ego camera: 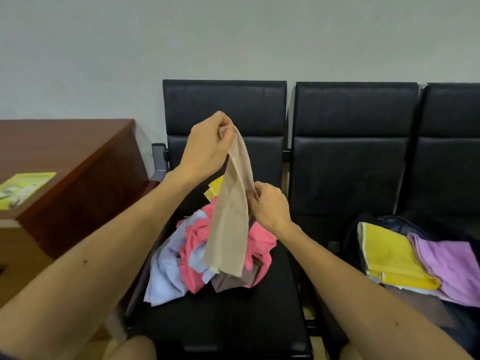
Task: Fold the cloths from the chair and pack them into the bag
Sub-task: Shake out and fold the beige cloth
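- Left grip [207, 148]: raised in front of the backrest of the black padded chair [226, 107], thumb and fingertips pressed together on the top end of the long beige woven cloth [231, 224].
- Right grip [270, 206]: lower down, at the right edge of the beige cloth about halfway along, fingers curled and pinching that edge.
- Beige cloth: hanging between both grips as a narrow band, slightly tilted, lower end free in front of the pile below. Contact with the pile cannot be told.
- Loose pile of crumpled cloths [197, 245]: on the chair seat, from the middle towards the left edge.
  - Pink, pale blue [163, 276] and brown [228, 283] pieces tangled together.
  - Yellow piece [215, 185] at the rear edge of the seat, partly hidden behind the beige cloth.
- Dark open bag [394, 220]: on the neighbouring seat to the right.
  - Folded yellow cloth [389, 255] towards the left side.
  - Folded purple cloth [449, 266] just beside it on the right, touching.
- Brown wooden bench [65, 152]: left of the chair, against the wall.
- Green-yellow printed leaflet [26, 188]: flat on the bench near its left edge.
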Demonstrator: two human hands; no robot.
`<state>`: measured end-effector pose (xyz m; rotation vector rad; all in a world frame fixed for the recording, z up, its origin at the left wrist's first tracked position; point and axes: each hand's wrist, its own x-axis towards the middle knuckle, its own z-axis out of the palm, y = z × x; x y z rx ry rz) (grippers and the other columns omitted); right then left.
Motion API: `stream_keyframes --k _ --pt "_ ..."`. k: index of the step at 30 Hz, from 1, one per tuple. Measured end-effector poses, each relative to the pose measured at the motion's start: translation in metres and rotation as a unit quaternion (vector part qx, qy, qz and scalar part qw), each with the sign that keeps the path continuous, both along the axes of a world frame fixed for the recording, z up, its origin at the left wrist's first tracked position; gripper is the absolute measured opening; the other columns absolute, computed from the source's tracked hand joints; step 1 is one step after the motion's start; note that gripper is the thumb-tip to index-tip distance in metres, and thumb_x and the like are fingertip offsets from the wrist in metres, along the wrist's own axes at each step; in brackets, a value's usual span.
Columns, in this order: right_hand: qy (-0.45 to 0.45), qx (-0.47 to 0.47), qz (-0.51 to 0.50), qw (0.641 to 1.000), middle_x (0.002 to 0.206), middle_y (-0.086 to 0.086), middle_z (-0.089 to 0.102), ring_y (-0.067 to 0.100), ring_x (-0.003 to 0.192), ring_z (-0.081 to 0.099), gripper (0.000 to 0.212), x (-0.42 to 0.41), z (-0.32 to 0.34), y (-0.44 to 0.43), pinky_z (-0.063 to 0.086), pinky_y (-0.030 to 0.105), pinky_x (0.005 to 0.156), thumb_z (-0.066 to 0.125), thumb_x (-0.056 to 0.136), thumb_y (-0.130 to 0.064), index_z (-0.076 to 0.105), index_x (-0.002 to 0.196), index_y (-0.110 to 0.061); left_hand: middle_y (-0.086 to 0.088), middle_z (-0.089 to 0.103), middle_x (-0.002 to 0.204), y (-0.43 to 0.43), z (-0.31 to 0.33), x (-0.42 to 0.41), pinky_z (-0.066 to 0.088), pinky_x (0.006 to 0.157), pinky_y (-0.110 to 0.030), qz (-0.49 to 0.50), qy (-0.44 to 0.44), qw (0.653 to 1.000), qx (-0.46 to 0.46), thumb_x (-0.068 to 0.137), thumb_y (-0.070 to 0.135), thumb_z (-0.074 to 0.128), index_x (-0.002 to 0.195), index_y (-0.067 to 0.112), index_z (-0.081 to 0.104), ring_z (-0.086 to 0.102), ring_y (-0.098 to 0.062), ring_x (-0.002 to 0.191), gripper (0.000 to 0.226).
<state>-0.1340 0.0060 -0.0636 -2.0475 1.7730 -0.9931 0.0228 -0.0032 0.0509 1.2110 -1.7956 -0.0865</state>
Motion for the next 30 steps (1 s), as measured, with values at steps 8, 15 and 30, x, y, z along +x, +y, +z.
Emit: stream_keyframes --k 8,15,30 --pt "-0.086 -0.048 0.035 0.995 0.081 -0.004 0.064 0.018 0.078 0.060 0.022 -0.020 0.043 0.037 0.052 0.046 0.074 0.048 0.101 -0.028 0.064 0.093 -0.015 0.005 0.062 0.089 0.040 0.040 0.002 0.048 0.072 -0.026 0.009 0.131 0.990 0.051 0.097 0.020 0.051 0.093 0.020 0.060 0.060 -0.010 0.082 0.010" --pt "-0.067 -0.088 0.044 0.993 0.069 -0.004 0.057 0.013 0.064 0.052 0.036 -0.063 0.071 0.083 0.040 0.034 0.060 0.048 0.101 -0.045 0.056 0.083 -0.014 -0.002 0.059 0.082 0.085 0.033 0.034 0.044 0.075 -0.037 -0.030 0.244 0.955 0.169 0.091 0.018 0.050 0.072 0.017 0.064 0.055 -0.019 0.084 0.023" --pt "-0.033 0.147 0.100 0.983 0.069 0.004 0.052 0.014 0.063 0.049 0.050 -0.123 0.035 0.192 0.039 0.029 0.061 0.061 0.094 -0.042 0.062 0.078 0.005 -0.015 0.072 0.104 0.204 -0.100 0.046 0.056 0.084 -0.038 -0.025 0.310 0.905 0.289 0.098 0.018 0.059 0.108 0.006 0.070 0.067 -0.024 0.096 0.019"
